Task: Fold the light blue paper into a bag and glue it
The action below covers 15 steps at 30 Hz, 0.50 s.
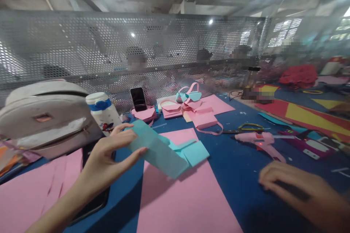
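Observation:
My left hand [116, 149] pinches a folded turquoise paper bag [164, 153] by one end, thumb below and fingers above. The bag is tilted, its folded flap end pointing right, over a large pink paper sheet [186, 204]. My right hand [295, 189] hovers at the lower right, fingers loosely bent with a gap to the thumb and nothing visible in it; it is a little blurred. Just beyond it a pink hot glue gun [259, 140] lies on the blue table [229, 174], apart from the fingers.
Small pink paper bags [206, 121], a turquoise one [188, 95] and a propped phone [138, 99] stand at the back. A white bottle [102, 111] and backpack [46, 116] are left, near more pink paper [30, 193]. Scissors [250, 127] and a purple box [308, 145] lie right.

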Available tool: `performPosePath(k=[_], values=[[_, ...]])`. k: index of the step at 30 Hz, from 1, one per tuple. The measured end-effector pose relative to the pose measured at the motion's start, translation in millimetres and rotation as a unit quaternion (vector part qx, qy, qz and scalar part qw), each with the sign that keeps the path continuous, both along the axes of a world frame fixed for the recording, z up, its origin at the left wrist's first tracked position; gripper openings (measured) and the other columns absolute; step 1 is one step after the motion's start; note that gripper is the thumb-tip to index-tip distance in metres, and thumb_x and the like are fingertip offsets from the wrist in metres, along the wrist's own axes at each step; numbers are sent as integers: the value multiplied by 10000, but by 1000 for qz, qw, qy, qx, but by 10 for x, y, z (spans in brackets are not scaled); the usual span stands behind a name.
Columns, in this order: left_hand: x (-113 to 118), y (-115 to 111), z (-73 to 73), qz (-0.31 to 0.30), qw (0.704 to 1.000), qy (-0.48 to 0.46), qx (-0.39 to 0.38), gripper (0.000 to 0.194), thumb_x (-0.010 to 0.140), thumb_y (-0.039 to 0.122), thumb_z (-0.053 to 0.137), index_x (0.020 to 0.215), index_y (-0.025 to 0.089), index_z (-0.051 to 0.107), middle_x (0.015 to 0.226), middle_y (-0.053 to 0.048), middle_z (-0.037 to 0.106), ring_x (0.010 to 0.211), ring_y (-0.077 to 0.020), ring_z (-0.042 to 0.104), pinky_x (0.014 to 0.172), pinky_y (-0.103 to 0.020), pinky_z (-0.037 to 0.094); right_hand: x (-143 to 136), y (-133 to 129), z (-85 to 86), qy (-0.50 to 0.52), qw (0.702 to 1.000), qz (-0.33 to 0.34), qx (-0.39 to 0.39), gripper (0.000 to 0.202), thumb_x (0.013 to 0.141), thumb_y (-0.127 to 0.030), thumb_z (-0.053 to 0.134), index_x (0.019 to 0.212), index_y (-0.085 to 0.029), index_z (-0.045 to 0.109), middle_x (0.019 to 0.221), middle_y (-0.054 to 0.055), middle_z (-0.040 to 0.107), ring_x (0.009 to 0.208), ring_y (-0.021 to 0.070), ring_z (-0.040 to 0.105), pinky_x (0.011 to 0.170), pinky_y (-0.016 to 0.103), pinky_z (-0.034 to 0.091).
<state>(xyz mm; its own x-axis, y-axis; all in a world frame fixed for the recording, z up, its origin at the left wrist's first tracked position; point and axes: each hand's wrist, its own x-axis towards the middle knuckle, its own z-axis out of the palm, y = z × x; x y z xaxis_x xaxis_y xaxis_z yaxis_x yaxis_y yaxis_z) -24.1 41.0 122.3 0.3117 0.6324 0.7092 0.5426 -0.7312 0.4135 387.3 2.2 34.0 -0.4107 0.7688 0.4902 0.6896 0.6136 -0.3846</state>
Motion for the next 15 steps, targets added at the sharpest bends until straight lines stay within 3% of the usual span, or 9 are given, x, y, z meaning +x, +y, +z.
performPosePath(k=[2, 4, 8, 12, 15], values=[[-3, 14, -20, -3, 999, 34, 20, 111, 814, 185, 677, 719, 241, 664, 630, 69, 611, 593, -146, 519, 1038, -356, 366, 336, 19, -122, 29, 986, -166, 14, 222, 900, -397, 554, 751, -255, 635, 779, 57, 707, 705, 218, 683, 662, 292, 533], [-21, 44, -35, -3, 998, 63, 22, 154, 822, 198, 674, 692, 236, 600, 627, 72, 577, 603, -147, 507, 1052, -366, 343, 554, 98, -199, 46, 962, -268, 8, 176, 840, -430, 600, 824, -260, 642, 807, 81, 713, 709, 255, 691, 622, 318, 529], [-83, 123, -38, -7, 996, 84, 17, 145, 831, 216, 665, 710, 243, 591, 651, 76, 596, 615, -145, 515, 1038, -310, 341, 645, 394, -237, 43, 963, -257, -74, 354, 759, -499, 654, 999, -239, 680, 1038, 130, 733, 915, 339, 699, 714, 351, 556], [-161, 180, -29, -2, 997, 81, -2, 85, 825, 253, 665, 741, 250, 673, 705, 58, 676, 670, -170, 569, 1035, -305, 353, 521, 651, -236, 25, 958, -227, -175, 474, 690, -621, 631, 853, -190, 743, 899, 128, 763, 809, 382, 708, 685, 423, 570], [-212, 193, -39, 2, 996, 84, -10, 87, 820, 261, 658, 749, 253, 708, 695, 50, 673, 716, -183, 585, 1068, -339, 336, 361, 666, -199, 57, 960, -189, -197, 477, 729, -614, 592, 871, -195, 770, 987, 109, 761, 938, 373, 697, 831, 423, 563]])
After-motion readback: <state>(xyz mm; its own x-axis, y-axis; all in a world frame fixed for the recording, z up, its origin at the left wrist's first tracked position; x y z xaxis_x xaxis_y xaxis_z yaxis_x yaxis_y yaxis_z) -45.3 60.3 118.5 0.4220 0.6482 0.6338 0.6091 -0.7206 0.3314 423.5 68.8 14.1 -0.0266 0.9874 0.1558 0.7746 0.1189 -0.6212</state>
